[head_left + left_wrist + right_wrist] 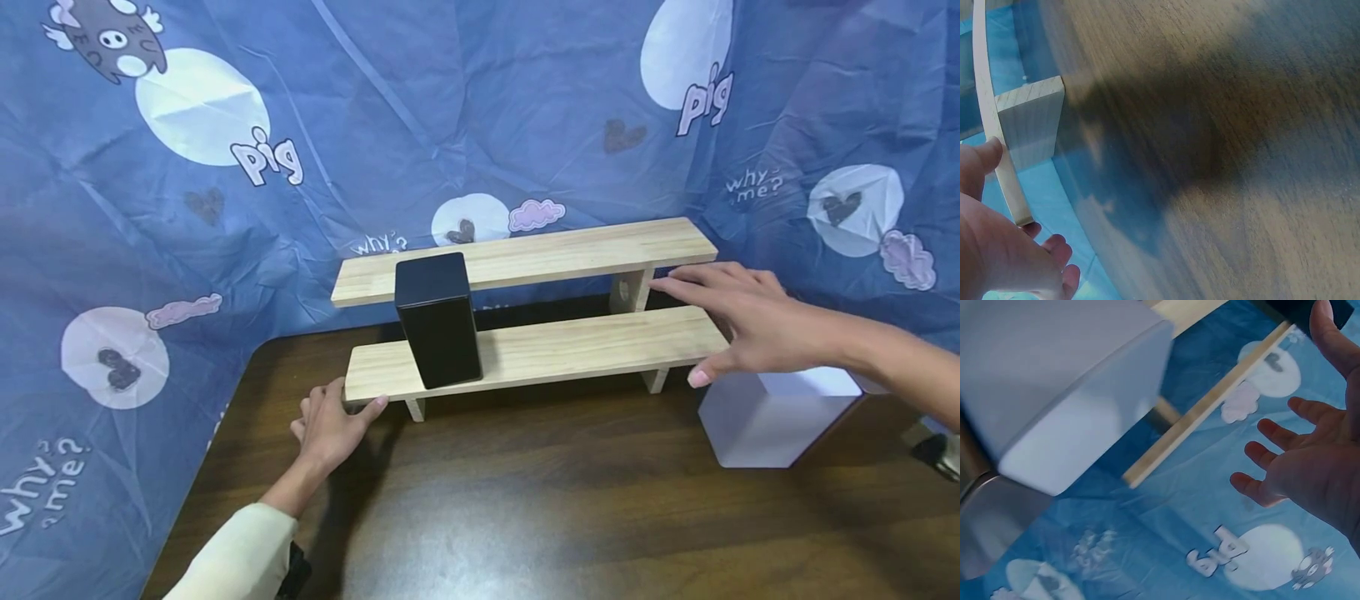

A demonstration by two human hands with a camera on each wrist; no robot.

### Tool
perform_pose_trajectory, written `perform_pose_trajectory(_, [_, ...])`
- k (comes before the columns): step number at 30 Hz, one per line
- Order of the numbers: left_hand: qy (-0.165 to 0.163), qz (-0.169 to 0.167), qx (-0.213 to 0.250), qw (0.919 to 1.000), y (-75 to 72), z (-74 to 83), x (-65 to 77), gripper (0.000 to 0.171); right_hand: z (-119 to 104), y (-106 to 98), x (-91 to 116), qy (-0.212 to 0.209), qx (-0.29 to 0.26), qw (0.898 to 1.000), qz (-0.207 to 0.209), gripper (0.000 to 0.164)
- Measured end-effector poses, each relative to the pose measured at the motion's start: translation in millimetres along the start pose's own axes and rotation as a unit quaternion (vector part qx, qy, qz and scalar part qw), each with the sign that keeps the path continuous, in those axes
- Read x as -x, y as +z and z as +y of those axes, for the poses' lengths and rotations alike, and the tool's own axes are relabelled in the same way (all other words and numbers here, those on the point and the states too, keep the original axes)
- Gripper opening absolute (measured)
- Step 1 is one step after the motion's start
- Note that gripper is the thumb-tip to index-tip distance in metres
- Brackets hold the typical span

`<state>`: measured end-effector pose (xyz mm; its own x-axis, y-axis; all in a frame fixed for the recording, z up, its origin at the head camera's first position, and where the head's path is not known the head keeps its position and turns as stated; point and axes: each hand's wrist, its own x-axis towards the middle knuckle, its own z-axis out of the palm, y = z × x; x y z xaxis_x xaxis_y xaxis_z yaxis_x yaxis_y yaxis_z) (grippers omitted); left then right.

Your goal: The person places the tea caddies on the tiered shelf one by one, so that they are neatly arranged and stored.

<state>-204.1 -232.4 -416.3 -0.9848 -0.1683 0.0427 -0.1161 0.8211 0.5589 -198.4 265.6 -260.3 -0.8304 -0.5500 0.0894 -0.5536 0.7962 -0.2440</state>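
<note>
A two-tier wooden shelf [592, 350] stands at the back of the brown table. At the left end of its lower board, my left hand [330, 429] pinches the wood, with the thumb at the front edge and fingers around the end; the left wrist view shows this hand [1010, 250] on the board [991, 106] too. My right hand [772, 321] hovers by the shelf's right end, fingers extended and spread. In the right wrist view that hand [1316, 450] holds nothing. Upright on the lower board, left of its middle, is a black box [442, 325].
A white box [772, 417] stands on the table below my right hand, with a brown item [862, 429] against its right side. Behind the table [525, 500] hangs a blue printed cloth [510, 100].
</note>
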Motion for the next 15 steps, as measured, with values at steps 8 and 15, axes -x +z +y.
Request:
perform_pose_trajectory(8, [0.001,-0.002,0.003,1.0000,-1.0,1.6,0.0,0.081,42,-2,25,0.025,-0.013,0.999,-0.043,0.113])
perform_pose_trajectory(15, [0.002,-0.001,0.005,1.0000,-0.6,0.6,0.8,0.081,89,6,51,-0.012,-0.049,0.997,-0.057,0.118])
